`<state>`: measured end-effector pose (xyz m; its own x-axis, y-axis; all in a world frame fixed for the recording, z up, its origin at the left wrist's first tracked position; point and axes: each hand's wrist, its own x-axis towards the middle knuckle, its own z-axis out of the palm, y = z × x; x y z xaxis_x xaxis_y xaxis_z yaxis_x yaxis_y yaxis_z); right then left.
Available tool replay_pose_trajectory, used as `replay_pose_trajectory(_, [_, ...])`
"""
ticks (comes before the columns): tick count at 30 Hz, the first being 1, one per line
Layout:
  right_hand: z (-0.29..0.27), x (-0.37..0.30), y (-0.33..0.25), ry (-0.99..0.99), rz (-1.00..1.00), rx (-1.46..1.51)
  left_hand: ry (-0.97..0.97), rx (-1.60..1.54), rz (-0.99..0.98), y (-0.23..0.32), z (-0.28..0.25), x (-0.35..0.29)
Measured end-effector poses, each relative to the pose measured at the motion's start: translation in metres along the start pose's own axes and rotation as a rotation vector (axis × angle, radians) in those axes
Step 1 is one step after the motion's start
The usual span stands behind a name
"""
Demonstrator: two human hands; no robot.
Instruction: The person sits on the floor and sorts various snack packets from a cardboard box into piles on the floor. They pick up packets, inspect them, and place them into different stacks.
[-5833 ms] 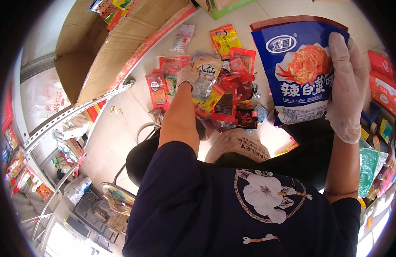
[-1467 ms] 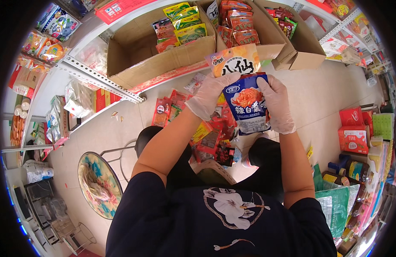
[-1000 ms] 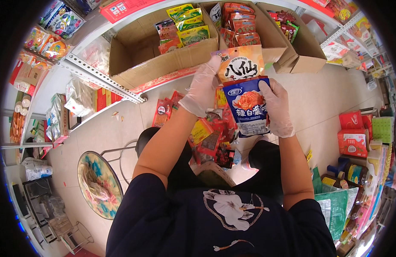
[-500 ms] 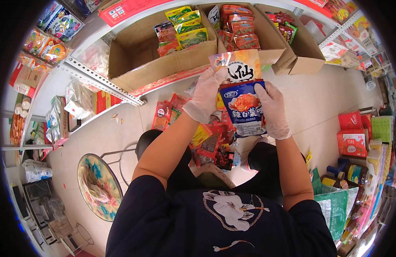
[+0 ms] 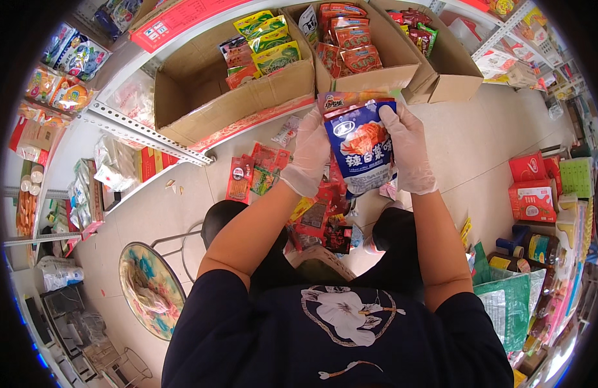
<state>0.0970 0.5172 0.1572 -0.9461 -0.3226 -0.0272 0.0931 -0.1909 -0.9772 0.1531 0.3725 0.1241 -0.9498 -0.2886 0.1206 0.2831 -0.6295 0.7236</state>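
Note:
Both my hands wear thin clear gloves. My right hand (image 5: 412, 147) grips a blue snack packet (image 5: 362, 147) at its upper right side, thumb on the front. Behind that packet sits an orange and yellow packet (image 5: 331, 101), with only its top edge showing. My left hand (image 5: 310, 152) closes on the packets' left edge; its fingertips are partly hidden. Beneath, on the floor between my feet, lies a loose heap of mostly red snack packets (image 5: 315, 210).
Ahead, the low shelf carries cardboard boxes: a wide one (image 5: 247, 97) with green packets (image 5: 277, 57), another with red packets (image 5: 360, 58), and a third (image 5: 451, 84). A round flowered stool (image 5: 169, 294) stands at left. Red cartons (image 5: 533, 208) and bottles (image 5: 541, 249) are at right.
The blue packet has risen and now covers most of the orange and yellow packet behind it. My hands have come to the same height around them. The view has shifted slightly.

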Motion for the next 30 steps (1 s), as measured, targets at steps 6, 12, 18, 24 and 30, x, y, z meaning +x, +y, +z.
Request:
replay_pose_trajectory(6, [0.006,0.001,0.001,0.082,0.019,0.021,0.034,0.221,-0.032,0.003,0.002,-0.002])
replay_pose_trajectory(12, [0.010,0.001,0.003,0.101,-0.050,0.045,0.073,0.115,-0.103,-0.001,-0.001,-0.005])
replay_pose_trajectory(18, [0.013,0.002,0.003,0.153,-0.102,0.004,-0.109,-0.229,-0.322,0.033,0.023,-0.007])
replay_pose_trajectory(24, [0.016,-0.001,0.002,0.072,-0.238,-0.155,0.051,0.126,-0.118,0.011,0.014,-0.013])
replay_pose_trajectory(30, [0.017,-0.006,-0.006,0.066,-0.202,-0.116,0.031,0.076,-0.028,0.008,0.003,-0.008])
